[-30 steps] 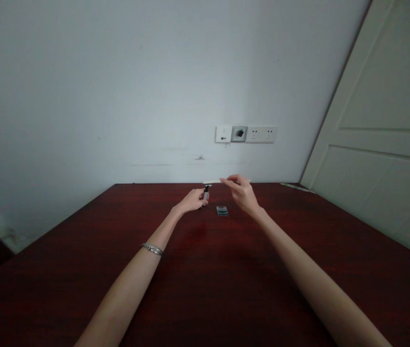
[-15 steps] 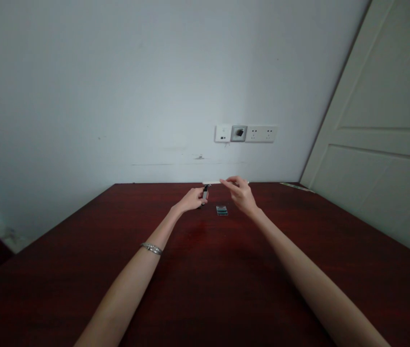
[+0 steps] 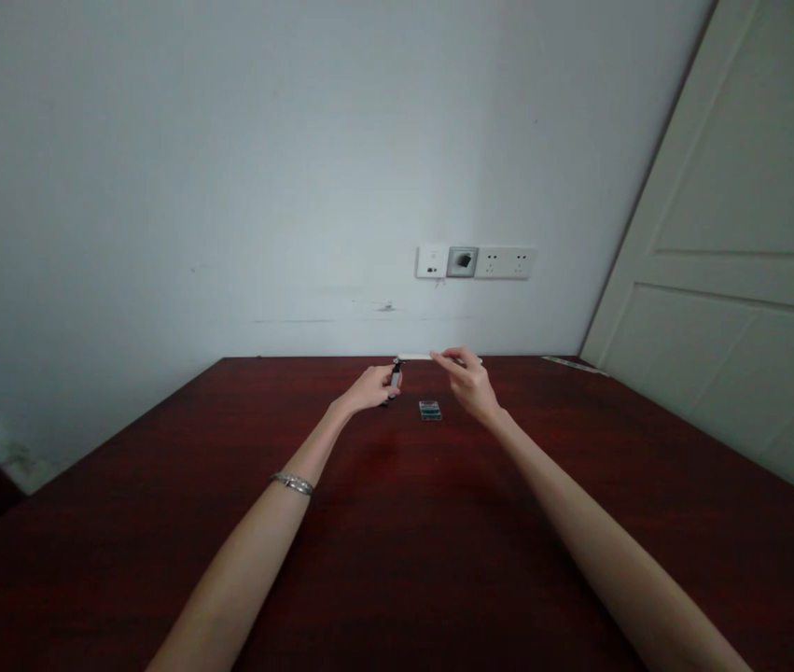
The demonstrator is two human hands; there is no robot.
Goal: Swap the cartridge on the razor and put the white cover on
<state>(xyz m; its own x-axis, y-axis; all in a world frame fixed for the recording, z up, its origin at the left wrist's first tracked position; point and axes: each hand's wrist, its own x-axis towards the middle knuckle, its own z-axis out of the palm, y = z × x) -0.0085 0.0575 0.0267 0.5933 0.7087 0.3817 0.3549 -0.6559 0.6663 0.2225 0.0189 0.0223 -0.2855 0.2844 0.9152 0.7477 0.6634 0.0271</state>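
My left hand (image 3: 372, 386) is closed around a small dark and silver handle (image 3: 395, 378) that stands nearly upright, far out over the dark red table (image 3: 397, 523). My right hand (image 3: 470, 381) hovers just to its right with thumb and forefinger pinched together; whatever they hold is too small to make out. A small flat greenish packet (image 3: 429, 409) lies on the table between the two hands. A silver bracelet (image 3: 294, 482) sits on my left wrist.
A thin white strip (image 3: 416, 357) lies along the table's far edge against the pale wall. Wall sockets (image 3: 476, 261) sit above it. A closed white door (image 3: 739, 280) stands at the right. Another flat strip (image 3: 571, 362) lies at the table's far right corner.
My right hand has dropped slightly and come a little closer to the handle in my left hand. The left hand has barely moved.
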